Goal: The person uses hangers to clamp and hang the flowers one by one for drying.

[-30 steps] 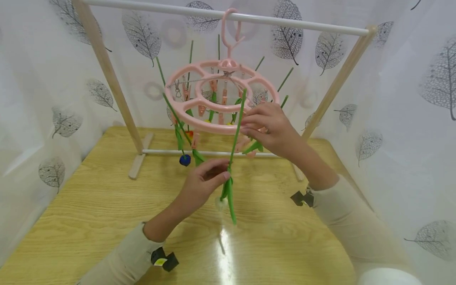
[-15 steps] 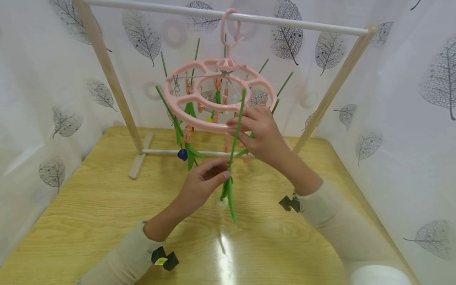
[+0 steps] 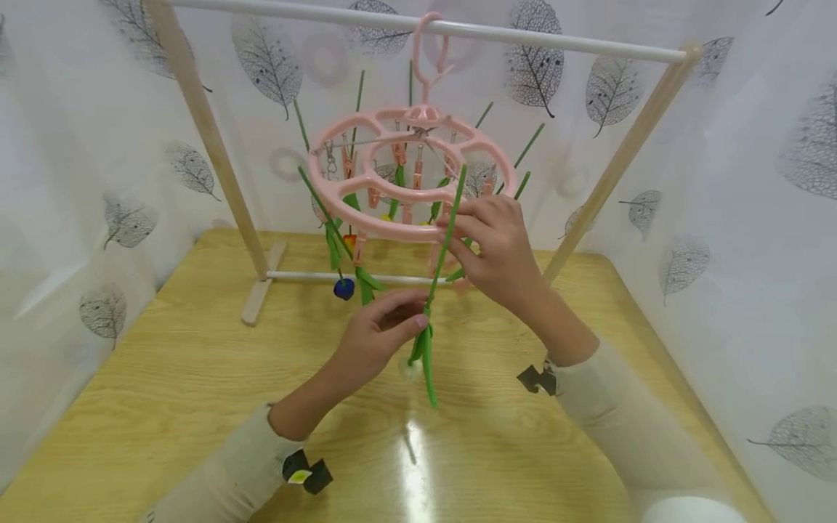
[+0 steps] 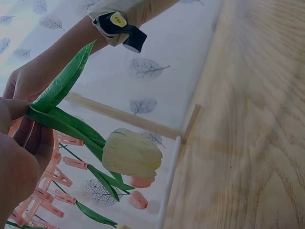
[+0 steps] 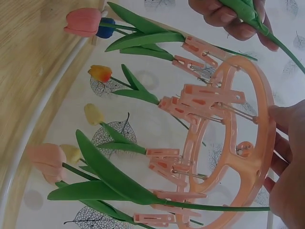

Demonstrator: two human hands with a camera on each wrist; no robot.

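My left hand pinches the green stem of an artificial white tulip, which hangs bloom-down in front of the hanger, its stem end pointing up. My right hand holds the front right rim of the round pink clip hanger, thumb on one side and fingers on the other in the right wrist view. Pink clothespins dangle from the hanger. Several of them grip tulips by their stems, blooms downward, among them a pink tulip, a blue tulip and an orange tulip.
The hanger's hook sits over the white top bar of a rack with wooden legs. A lower white bar runs just above the wood-grain table. Leaf-printed white curtains surround the table.
The hanger turned a little with my right hand, then swung partly back, its flowers shifting left and then right. My left hand keeps the white tulip nearly still.
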